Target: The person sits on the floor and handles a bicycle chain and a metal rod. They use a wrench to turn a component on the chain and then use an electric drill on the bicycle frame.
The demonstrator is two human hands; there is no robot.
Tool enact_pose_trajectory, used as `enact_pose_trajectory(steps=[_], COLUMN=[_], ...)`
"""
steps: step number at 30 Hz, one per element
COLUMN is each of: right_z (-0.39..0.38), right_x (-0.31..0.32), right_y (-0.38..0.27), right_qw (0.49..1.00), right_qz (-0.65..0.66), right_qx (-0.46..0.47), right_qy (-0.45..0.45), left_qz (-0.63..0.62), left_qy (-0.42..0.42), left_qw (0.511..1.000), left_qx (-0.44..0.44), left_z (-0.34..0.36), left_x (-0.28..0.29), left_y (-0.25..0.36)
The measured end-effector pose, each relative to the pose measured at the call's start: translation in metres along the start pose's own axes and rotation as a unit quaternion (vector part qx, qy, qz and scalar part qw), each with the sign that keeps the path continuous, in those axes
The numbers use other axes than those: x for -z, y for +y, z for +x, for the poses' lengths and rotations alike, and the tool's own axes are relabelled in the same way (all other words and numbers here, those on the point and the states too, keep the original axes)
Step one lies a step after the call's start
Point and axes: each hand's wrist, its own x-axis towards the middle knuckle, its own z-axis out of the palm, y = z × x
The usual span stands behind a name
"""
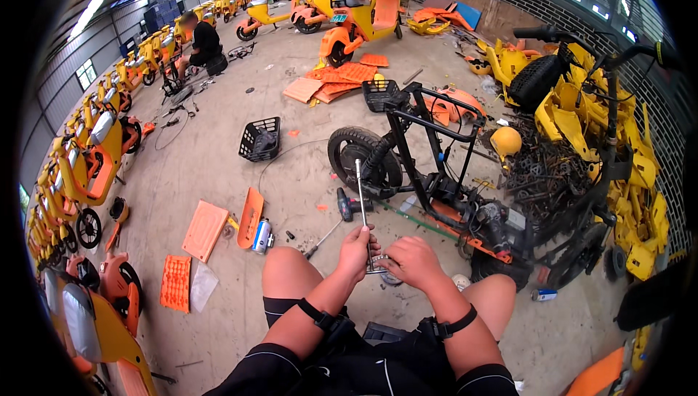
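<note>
My left hand (pixel 355 252) is closed round an upright long metal tool (pixel 360 192) with a thin shaft, held between my knees. My right hand (pixel 408 261) grips its lower end at a small metal piece (pixel 379 262), partly hidden by the fingers. Just beyond stands a stripped black scooter frame (pixel 425 185) with its rear wheel (pixel 347 156). A drill (pixel 347 205) lies on the floor past my left hand, near a spray can (pixel 263 236) and an orange plastic panel (pixel 251 214).
Yellow scooters (pixel 98 163) line the left side. A seated person (pixel 203 47) is at the back left. Black baskets (pixel 259 138) and orange panels (pixel 331 82) lie on the floor (pixel 203 120). Yellow body parts (pixel 560 127) and dark metal parts (pixel 542 185) are heaped at the right.
</note>
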Motion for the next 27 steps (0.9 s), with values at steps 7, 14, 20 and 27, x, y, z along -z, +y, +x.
enact_pose_trajectory(steps=[7, 14, 20, 27], right_z=[0.001, 0.0, -0.011, -0.01], right_x=[0.007, 0.004, -0.006, -0.002], right_y=[-0.004, 0.007, 0.007, 0.002], right_qw=[0.999, 0.99, 0.976, 0.995], right_qz=[0.042, 0.027, -0.018, -0.033], right_qx=[-0.025, -0.129, -0.067, -0.054], right_qy=[-0.009, -0.044, -0.208, -0.081], left_qz=[0.013, 0.022, -0.081, -0.145], left_qy=[0.033, 0.029, -0.046, -0.162], left_qw=[0.999, 0.999, 0.995, 0.975], left_qx=[0.01, -0.01, -0.027, -0.035], left_z=[0.004, 0.007, 0.0, 0.006], left_x=[-0.003, -0.002, -0.012, -0.007], left_y=[-0.004, -0.006, 0.004, 0.009])
